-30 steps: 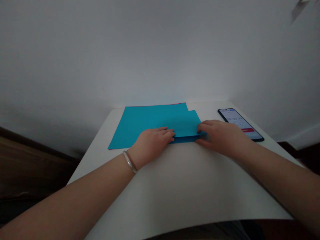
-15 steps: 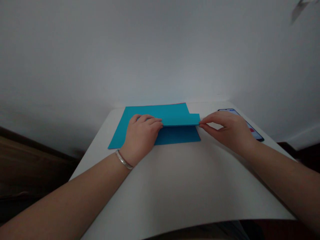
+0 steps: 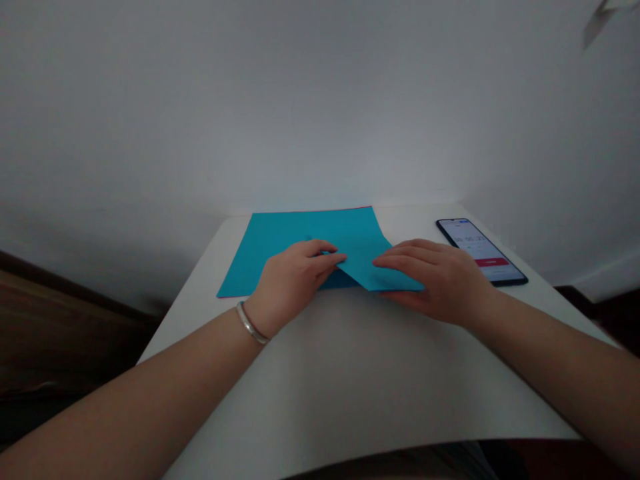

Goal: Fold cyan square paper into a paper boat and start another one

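The upper blue sheet point(image 3: 369, 267) is tilted over the near right part of the lower blue sheet point(image 3: 267, 243), its slanting left edge lifted above a dark shadow; where its far side ends cannot be told, blue on blue; the lower one spreads out toward its 10 o'clock, flat, with a thin red line along its far edge. Taking the upper sheet as the clock's centre, the right hand point(image 3: 434, 275) lies at 3 o'clock, clamped on the near right edge with fingers on top and thumb below; the left hand point(image 3: 296, 275) lies at 9 o'clock, fingertips drawn together and touching the left edge, though whether they grip it I cannot tell; the hands are apart, the sheet between them; a silvery bracelet point(image 3: 251, 325) circles the left wrist at 8 o'clock. Farther out at 3 o'clock, just beyond the right hand, a phone point(image 3: 487, 250) lies face up, showing blurred digits and a red bar; all rest on the white counter point(image 3: 345, 380), which meets a pale wall point(image 3: 320, 100) at 12 o'clock; brown wood point(image 3: 65, 327) stands low toward 9 o'clock.
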Action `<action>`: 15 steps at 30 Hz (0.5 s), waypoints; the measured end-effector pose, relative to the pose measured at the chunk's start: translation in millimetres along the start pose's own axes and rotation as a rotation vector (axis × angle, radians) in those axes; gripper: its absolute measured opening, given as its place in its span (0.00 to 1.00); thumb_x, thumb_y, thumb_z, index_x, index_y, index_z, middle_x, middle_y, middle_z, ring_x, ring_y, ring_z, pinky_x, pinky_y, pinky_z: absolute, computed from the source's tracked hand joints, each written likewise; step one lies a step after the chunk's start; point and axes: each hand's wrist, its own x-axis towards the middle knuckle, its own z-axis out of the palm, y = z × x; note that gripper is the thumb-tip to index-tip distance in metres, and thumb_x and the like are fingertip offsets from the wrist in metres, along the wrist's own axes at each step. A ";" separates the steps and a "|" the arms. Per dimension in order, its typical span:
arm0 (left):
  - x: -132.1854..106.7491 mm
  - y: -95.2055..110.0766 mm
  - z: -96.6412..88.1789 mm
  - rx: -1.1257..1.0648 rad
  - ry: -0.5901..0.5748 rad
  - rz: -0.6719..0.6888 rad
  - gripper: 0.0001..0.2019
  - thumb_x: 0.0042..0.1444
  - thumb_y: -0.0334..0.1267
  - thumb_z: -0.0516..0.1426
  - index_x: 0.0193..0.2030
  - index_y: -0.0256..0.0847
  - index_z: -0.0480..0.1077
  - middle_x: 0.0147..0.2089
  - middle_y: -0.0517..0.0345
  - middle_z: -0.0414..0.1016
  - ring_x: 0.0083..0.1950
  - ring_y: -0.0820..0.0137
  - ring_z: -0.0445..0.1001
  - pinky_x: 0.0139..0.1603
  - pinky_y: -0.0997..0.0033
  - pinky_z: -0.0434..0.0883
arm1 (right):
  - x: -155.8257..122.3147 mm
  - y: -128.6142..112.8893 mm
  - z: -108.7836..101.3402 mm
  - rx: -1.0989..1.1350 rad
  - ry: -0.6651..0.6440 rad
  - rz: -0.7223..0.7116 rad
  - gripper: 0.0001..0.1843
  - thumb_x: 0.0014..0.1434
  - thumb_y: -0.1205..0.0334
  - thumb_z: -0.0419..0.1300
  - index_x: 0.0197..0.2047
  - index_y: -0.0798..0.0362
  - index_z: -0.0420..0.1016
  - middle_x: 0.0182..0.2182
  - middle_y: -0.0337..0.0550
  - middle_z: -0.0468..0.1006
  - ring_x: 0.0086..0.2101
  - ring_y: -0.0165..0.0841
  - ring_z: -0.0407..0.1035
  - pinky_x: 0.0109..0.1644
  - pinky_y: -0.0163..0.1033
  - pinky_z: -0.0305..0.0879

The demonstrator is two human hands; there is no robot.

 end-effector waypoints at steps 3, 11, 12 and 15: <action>-2.6 -6.4 1.7 -0.076 -0.029 0.024 0.13 0.63 0.38 0.52 0.51 0.51 0.74 0.57 0.56 0.72 0.52 0.64 0.73 0.47 0.66 0.72 | -10.0 14.3 2.7 0.048 -0.150 0.042 0.18 0.54 0.64 0.61 0.50 0.51 0.74 0.50 0.44 0.77 0.48 0.39 0.71 0.49 0.43 0.69; 0.5 -9.5 6.0 -0.414 -0.143 0.032 0.18 0.57 0.32 0.53 0.54 0.41 0.72 0.62 0.49 0.67 0.61 0.60 0.67 0.61 0.56 0.65 | -16.2 20.7 6.3 0.249 -0.119 0.068 0.09 0.59 0.63 0.58 0.41 0.51 0.77 0.40 0.42 0.81 0.39 0.33 0.76 0.44 0.38 0.71; 0.7 -8.6 5.7 -0.473 -0.157 -0.003 0.20 0.55 0.31 0.53 0.56 0.41 0.71 0.64 0.48 0.64 0.63 0.59 0.64 0.62 0.55 0.64 | -15.2 18.9 5.5 0.260 -0.113 0.053 0.09 0.60 0.63 0.58 0.42 0.51 0.77 0.39 0.41 0.82 0.38 0.33 0.76 0.43 0.37 0.71; 0.6 -7.5 5.9 -0.729 -0.187 -0.141 0.22 0.54 0.32 0.54 0.56 0.45 0.70 0.70 0.52 0.53 0.68 0.56 0.56 0.62 0.55 0.62 | -12.3 14.8 3.0 0.315 -0.121 0.001 0.09 0.60 0.63 0.58 0.43 0.51 0.78 0.37 0.41 0.82 0.36 0.31 0.76 0.40 0.35 0.71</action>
